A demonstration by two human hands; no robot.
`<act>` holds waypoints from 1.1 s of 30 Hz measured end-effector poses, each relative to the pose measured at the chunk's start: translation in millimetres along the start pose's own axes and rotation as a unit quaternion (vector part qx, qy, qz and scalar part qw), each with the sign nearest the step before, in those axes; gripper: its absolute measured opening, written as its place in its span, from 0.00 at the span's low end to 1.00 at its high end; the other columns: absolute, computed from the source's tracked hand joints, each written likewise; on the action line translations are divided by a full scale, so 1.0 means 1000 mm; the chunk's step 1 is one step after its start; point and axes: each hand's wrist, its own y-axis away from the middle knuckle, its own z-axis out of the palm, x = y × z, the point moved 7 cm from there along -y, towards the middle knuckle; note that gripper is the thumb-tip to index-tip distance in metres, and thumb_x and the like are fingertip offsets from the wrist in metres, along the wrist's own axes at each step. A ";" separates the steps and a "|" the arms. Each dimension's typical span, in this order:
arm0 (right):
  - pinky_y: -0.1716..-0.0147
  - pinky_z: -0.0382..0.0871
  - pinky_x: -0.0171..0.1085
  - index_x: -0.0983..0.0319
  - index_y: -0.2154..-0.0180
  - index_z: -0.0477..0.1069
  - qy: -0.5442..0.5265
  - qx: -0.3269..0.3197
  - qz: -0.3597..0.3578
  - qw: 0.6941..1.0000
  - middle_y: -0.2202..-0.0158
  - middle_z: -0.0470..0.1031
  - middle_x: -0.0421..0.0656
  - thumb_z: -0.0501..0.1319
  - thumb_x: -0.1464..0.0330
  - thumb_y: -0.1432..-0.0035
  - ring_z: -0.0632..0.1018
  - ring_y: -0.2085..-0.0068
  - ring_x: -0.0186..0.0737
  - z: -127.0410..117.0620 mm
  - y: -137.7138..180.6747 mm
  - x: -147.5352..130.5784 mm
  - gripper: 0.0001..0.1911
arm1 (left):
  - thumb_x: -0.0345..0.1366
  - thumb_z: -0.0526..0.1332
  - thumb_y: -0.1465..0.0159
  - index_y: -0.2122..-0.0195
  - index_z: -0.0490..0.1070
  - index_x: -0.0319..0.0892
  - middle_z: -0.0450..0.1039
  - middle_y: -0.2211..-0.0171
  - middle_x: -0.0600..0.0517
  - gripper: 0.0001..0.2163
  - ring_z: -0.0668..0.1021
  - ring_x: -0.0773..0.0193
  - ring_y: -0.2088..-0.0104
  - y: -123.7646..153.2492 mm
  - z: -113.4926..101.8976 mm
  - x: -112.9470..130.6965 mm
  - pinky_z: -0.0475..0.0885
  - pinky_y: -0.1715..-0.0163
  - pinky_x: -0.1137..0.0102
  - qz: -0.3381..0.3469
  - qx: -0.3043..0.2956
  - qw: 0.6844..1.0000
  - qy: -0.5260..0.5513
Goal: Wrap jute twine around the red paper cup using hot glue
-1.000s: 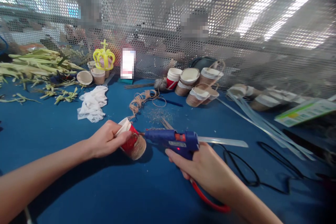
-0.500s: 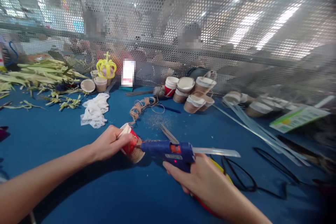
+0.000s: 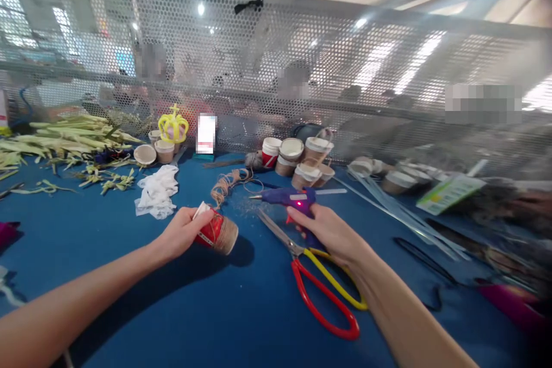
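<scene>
My left hand grips a red-and-white paper cup tilted on its side, its lower part wound with brown twine. A coil of the twine lies on the table just behind the cup. In my right hand is a blue glue gun with a lit red light and a clear glue stick out of its back. The nozzle points left, apart from the cup. Scissors with one red and one yellow handle lie under my right hand.
Several twine-wrapped cups stand at the back. Clear glue sticks and a black cable lie right. A crumpled white cloth, pale husks and a yellow crown-shaped object are left. A perforated metal screen rises behind.
My right hand has drawn the glue gun back and away from the cup, uncovering the scissors. My left hand still holds the cup, now turned more onto its side. The view has tilted up.
</scene>
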 end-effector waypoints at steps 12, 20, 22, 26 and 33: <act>0.57 0.63 0.50 0.69 0.59 0.68 0.200 0.054 0.061 0.976 0.56 0.69 0.53 0.56 0.65 0.43 0.70 0.55 0.49 0.002 -0.052 0.030 0.14 | 0.46 0.46 0.40 0.83 0.55 0.40 0.50 0.83 0.57 0.19 0.54 0.71 0.80 0.014 0.008 0.017 0.51 0.81 0.74 0.090 -0.047 0.989 -0.107; 0.57 0.61 0.39 0.63 0.67 0.75 0.119 -0.123 -0.131 0.976 0.62 0.76 0.46 0.46 0.57 0.40 0.73 0.58 0.43 0.060 0.000 -0.048 0.23 | 0.37 0.46 0.38 0.84 0.50 0.40 0.50 0.84 0.57 0.17 0.54 0.72 0.82 0.033 0.019 0.040 0.50 0.82 0.74 0.238 -0.076 0.940 -0.232; 0.59 0.63 0.37 0.63 0.66 0.75 0.082 -0.191 -0.154 0.966 0.64 0.77 0.44 0.42 0.54 0.40 0.74 0.61 0.40 0.080 0.014 -0.059 0.29 | 0.33 0.46 0.38 0.84 0.53 0.40 0.52 0.84 0.57 0.16 0.57 0.72 0.82 0.041 0.026 0.050 0.52 0.80 0.74 0.300 -0.095 0.918 -0.241; 0.55 0.61 0.40 0.64 0.61 0.74 -0.125 -0.339 -0.109 0.926 0.60 0.75 0.47 0.41 0.49 0.43 0.72 0.57 0.41 0.112 0.032 -0.063 0.33 | 0.29 0.48 0.40 0.83 0.55 0.40 0.54 0.84 0.57 0.13 0.57 0.71 0.80 0.057 0.039 0.062 0.53 0.79 0.72 0.383 -0.143 0.875 -0.258; 0.59 0.61 0.34 0.61 0.69 0.75 -0.389 -0.319 -0.089 0.860 0.59 0.72 0.41 0.65 0.65 0.54 0.71 0.61 0.33 0.109 0.039 -0.072 0.08 | 0.32 0.47 0.39 0.84 0.55 0.39 0.53 0.84 0.57 0.15 0.57 0.72 0.82 0.049 0.039 0.045 0.53 0.80 0.74 0.278 -0.183 0.910 -0.246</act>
